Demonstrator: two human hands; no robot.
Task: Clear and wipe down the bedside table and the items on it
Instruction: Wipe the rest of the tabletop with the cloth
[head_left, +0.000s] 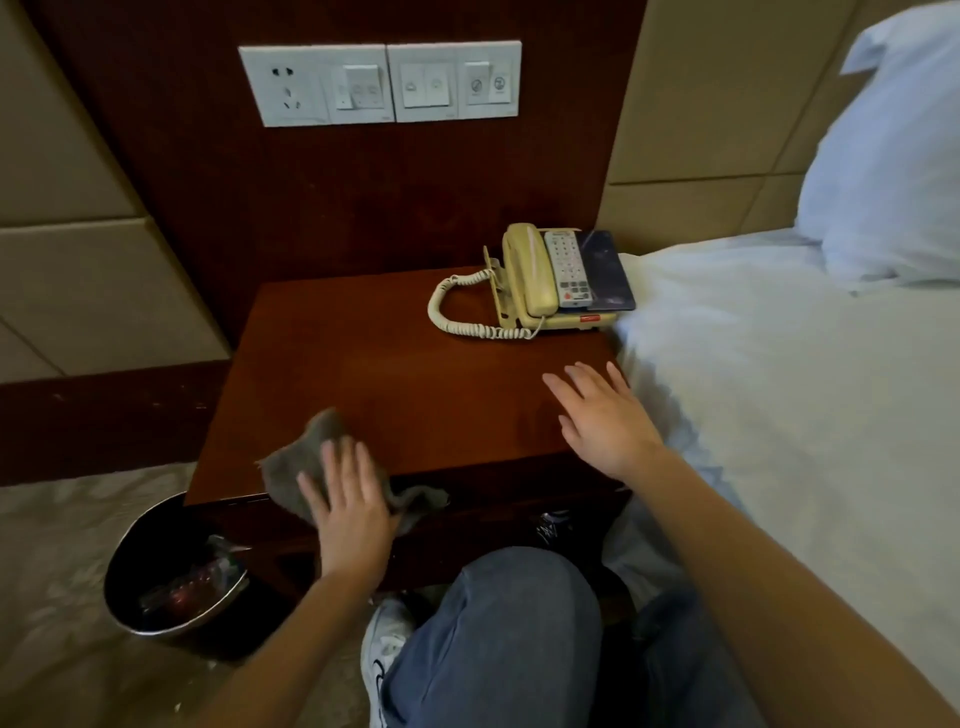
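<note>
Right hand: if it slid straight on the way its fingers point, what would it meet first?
Probably the telephone, at its front edge near the coiled cord. Only bare bedside table lies between it and the right hand, though depth is hard to judge.

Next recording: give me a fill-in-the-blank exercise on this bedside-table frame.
1. The left hand presses a grey ____ onto the bedside table's front edge.
2. The right hand, fingers straight over the table, holds ____.
3. A remote control lies on the cream ____.
4. The bin stands on the floor at the table's ____ side.
Missing words: cloth; nothing; telephone; left.
</note>
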